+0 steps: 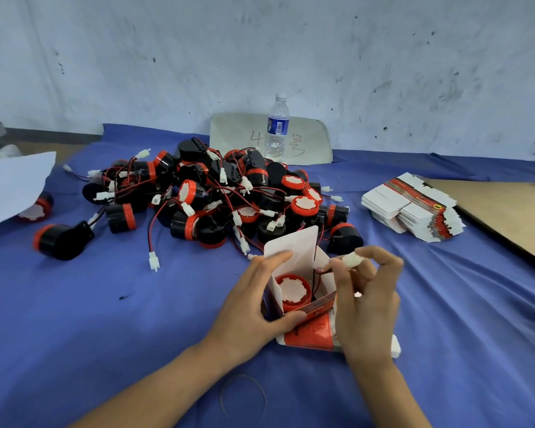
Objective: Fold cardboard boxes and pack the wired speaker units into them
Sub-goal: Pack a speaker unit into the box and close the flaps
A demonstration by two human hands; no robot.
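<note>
1. A scuffed pale wall [260, 41] backs the blue-draped counter [105, 319]. A heap of speaker units [223, 196] lies tangled at its middle, with flat boxes [414, 208] stacked to the right and a water bottle [278, 128] behind.
2. Your left hand [254, 301] grips the box [309, 333], which stands open near the front edge, thumb on its front and fingers along the raised flap [294, 242]. Your right hand [368, 304] pinches the white connector [352, 260] just above the opening.
3. The risk is that the red-and-black wire [317, 273] may spring out or get trapped under the flap at closing. A slack left grip could also tip the box.
4. The packed speaker unit [292, 290] sits inside with its red rim and white face upward. The box walls hide its body.
</note>
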